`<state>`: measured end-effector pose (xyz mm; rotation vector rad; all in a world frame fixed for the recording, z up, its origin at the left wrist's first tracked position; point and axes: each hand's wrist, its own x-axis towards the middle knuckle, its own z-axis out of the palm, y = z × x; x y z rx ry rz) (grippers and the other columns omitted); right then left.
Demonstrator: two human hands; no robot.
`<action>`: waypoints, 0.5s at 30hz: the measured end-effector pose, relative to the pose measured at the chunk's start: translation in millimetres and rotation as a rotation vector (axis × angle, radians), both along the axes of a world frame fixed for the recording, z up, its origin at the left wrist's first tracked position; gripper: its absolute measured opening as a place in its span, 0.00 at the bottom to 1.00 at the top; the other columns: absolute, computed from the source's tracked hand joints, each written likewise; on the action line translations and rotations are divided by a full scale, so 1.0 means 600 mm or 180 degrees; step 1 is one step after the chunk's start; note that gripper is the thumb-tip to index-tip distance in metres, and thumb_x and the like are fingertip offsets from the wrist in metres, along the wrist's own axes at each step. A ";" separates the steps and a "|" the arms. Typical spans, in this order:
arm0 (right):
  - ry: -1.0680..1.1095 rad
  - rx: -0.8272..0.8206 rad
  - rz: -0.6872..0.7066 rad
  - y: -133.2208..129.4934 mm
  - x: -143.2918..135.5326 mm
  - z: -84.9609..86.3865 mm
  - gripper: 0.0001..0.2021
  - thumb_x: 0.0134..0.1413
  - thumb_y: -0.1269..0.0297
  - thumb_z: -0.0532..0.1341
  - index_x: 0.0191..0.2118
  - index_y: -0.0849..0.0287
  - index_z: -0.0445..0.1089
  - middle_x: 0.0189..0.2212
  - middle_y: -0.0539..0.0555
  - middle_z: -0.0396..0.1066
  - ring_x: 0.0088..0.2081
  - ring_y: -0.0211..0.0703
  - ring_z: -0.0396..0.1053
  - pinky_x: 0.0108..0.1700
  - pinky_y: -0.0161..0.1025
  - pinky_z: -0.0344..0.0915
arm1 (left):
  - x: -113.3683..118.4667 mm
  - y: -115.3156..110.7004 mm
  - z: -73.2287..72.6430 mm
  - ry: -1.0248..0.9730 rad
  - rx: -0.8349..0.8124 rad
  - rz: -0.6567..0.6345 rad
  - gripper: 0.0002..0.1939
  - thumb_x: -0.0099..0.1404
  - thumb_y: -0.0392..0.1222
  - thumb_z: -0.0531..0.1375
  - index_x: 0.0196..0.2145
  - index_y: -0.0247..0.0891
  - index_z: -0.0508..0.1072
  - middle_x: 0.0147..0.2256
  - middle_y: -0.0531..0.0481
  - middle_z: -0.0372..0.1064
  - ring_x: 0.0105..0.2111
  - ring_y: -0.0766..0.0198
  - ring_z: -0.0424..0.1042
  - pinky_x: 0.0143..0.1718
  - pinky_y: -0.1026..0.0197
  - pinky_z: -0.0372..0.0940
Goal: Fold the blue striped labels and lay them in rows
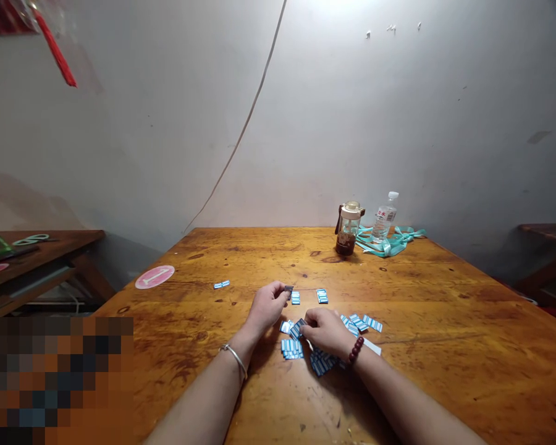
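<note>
My left hand (269, 304), with a silver bangle on its wrist, pinches a small dark-faced card (288, 289) between thumb and fingers. Just beside it lies a small stack of blue-and-white cards (295, 298). My right hand (328, 330), wearing a dark red bead bracelet, grips a blue-striped card (297, 329) at its edge. Under and around that hand spreads a loose pile of similar cards (323, 363), partly hidden by it. More cards (291, 349) overlap to the left of the pile. Another small stack (322, 296) sits farther out, apart from both hands.
On the wooden table (241, 259), a lone blue-and-white strip (221, 285) and a pink round disc (154, 277) lie to the left. Toward the back right stand a drink bottle with brown liquid (349, 228) and a clear water bottle (384, 216), beside a turquoise ribbon (391, 246).
</note>
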<state>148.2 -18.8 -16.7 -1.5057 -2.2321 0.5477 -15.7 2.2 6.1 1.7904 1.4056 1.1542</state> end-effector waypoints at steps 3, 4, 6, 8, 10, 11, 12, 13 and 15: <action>-0.0307 0.0132 -0.0008 -0.007 -0.002 0.007 0.05 0.41 0.65 0.57 0.21 0.59 0.65 0.22 0.49 0.66 0.27 0.37 0.59 0.29 0.34 0.44 | -0.001 0.000 -0.001 0.0016 0.0024 0.0012 0.10 0.54 0.42 0.51 0.24 0.34 0.68 0.21 0.53 0.65 0.22 0.68 0.63 0.23 0.67 0.55; -0.0322 0.0163 -0.0027 -0.008 -0.002 0.010 0.03 0.40 0.65 0.58 0.23 0.59 0.65 0.24 0.49 0.66 0.29 0.38 0.59 0.30 0.35 0.44 | -0.001 0.000 -0.001 0.0016 0.0019 0.0011 0.10 0.54 0.43 0.51 0.24 0.34 0.68 0.21 0.53 0.65 0.22 0.68 0.63 0.23 0.67 0.55; -0.0267 0.0207 -0.0035 -0.010 -0.001 0.013 0.08 0.39 0.66 0.59 0.31 0.57 0.66 0.28 0.50 0.66 0.32 0.40 0.59 0.32 0.35 0.45 | -0.001 0.000 0.000 0.0000 -0.0002 0.0001 0.11 0.54 0.43 0.51 0.25 0.34 0.68 0.21 0.53 0.65 0.22 0.68 0.63 0.23 0.67 0.55; -0.0202 0.0212 0.0031 -0.011 -0.001 0.015 0.15 0.39 0.66 0.59 0.39 0.56 0.64 0.32 0.51 0.65 0.35 0.41 0.58 0.34 0.35 0.46 | 0.000 -0.001 0.000 -0.0020 -0.0023 -0.0009 0.11 0.54 0.43 0.51 0.25 0.34 0.68 0.21 0.53 0.65 0.21 0.68 0.64 0.23 0.67 0.55; -0.0167 0.0165 0.0141 -0.011 -0.003 0.016 0.16 0.42 0.65 0.57 0.41 0.55 0.63 0.34 0.52 0.64 0.37 0.42 0.58 0.36 0.36 0.46 | 0.000 -0.001 0.001 -0.0025 -0.0018 0.0010 0.10 0.53 0.43 0.51 0.25 0.34 0.68 0.21 0.53 0.65 0.21 0.68 0.64 0.23 0.67 0.55; -0.0161 0.0130 0.0193 -0.010 -0.004 0.016 0.14 0.43 0.65 0.56 0.41 0.55 0.64 0.34 0.52 0.63 0.37 0.42 0.58 0.36 0.36 0.46 | 0.000 -0.001 0.001 -0.0024 -0.0013 0.0014 0.10 0.53 0.43 0.52 0.24 0.34 0.68 0.21 0.53 0.65 0.21 0.68 0.64 0.23 0.67 0.55; -0.0155 0.0102 0.0226 -0.009 -0.006 0.016 0.13 0.45 0.66 0.55 0.40 0.54 0.64 0.34 0.52 0.63 0.37 0.42 0.58 0.37 0.36 0.47 | 0.000 -0.001 0.001 -0.0024 -0.0008 0.0014 0.10 0.53 0.43 0.52 0.24 0.34 0.68 0.20 0.53 0.65 0.21 0.68 0.64 0.23 0.67 0.55; -0.0146 0.0091 0.0237 -0.008 -0.007 0.015 0.12 0.45 0.66 0.54 0.39 0.54 0.65 0.33 0.52 0.63 0.37 0.42 0.58 0.37 0.36 0.47 | 0.001 -0.001 0.000 -0.0023 -0.0003 0.0009 0.10 0.54 0.44 0.52 0.24 0.34 0.68 0.20 0.53 0.65 0.21 0.68 0.64 0.23 0.67 0.55; -0.0118 0.0098 0.0235 -0.005 -0.009 0.013 0.10 0.44 0.68 0.54 0.36 0.55 0.66 0.32 0.51 0.63 0.37 0.41 0.58 0.37 0.36 0.47 | 0.001 0.000 0.000 -0.0020 -0.0014 0.0003 0.10 0.54 0.44 0.51 0.24 0.34 0.68 0.21 0.53 0.65 0.21 0.68 0.64 0.23 0.67 0.55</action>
